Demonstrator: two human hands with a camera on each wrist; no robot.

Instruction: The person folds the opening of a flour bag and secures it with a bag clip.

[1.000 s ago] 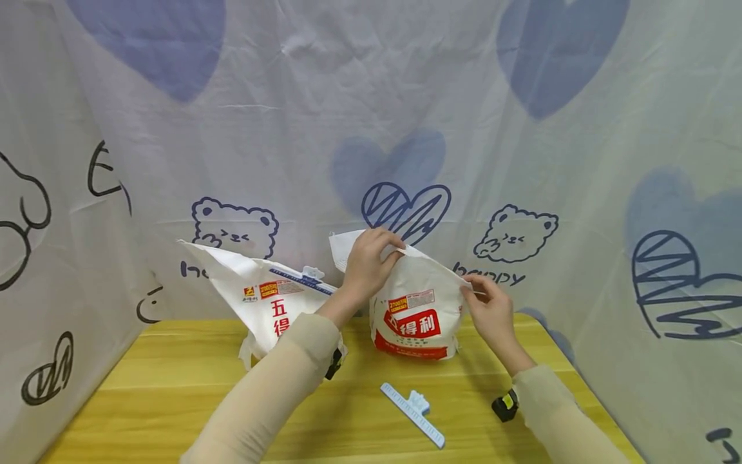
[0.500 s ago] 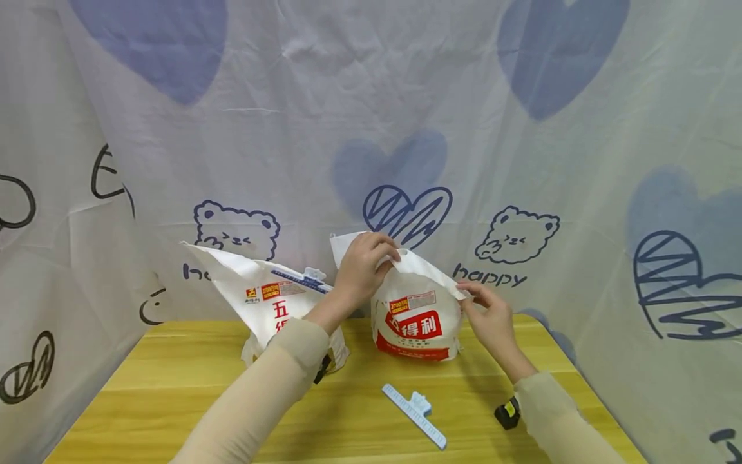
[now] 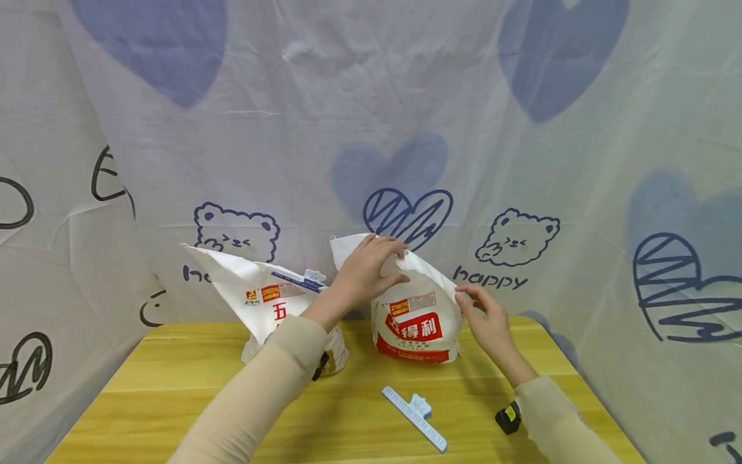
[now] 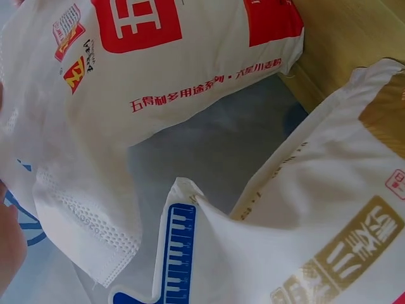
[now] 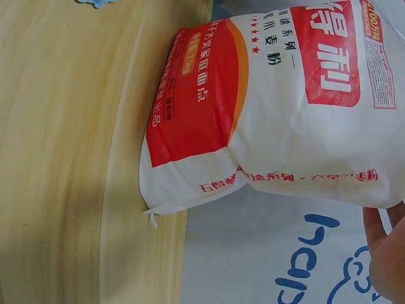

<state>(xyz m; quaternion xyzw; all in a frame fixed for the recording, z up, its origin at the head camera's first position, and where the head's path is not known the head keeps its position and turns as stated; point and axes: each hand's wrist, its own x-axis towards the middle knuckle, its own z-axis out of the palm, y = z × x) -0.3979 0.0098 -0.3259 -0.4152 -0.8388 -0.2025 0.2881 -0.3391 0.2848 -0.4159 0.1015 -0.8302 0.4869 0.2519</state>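
Note:
In the head view a white flour bag (image 3: 414, 332) with red print stands upright on the table. My left hand (image 3: 371, 264) is at its top edge, fingers lying over the fold and thumb spread away in front. My right hand (image 3: 487, 319) pinches the bag's upper right corner between thumb and fingers. The top slopes down toward that corner, while the left corner sticks up behind my left hand. Only part of the left hand (image 4: 9, 247) shows at the border of the left wrist view. The right fingers (image 5: 374, 225) touch the bag's side in the right wrist view.
A second flour bag (image 3: 249, 283), with a dark blue bag clip (image 3: 298, 280) across its top, stands to the left, partly behind my left arm. A light blue bag clip (image 3: 414, 417) lies on the wooden table (image 3: 348, 425) in front. A printed curtain (image 3: 290, 129) hangs behind.
The bag's top edge has been folded over toward the front and its right side has dropped slightly. My left thumb has spread from the fingers; my right hand has lowered a little with the corner.

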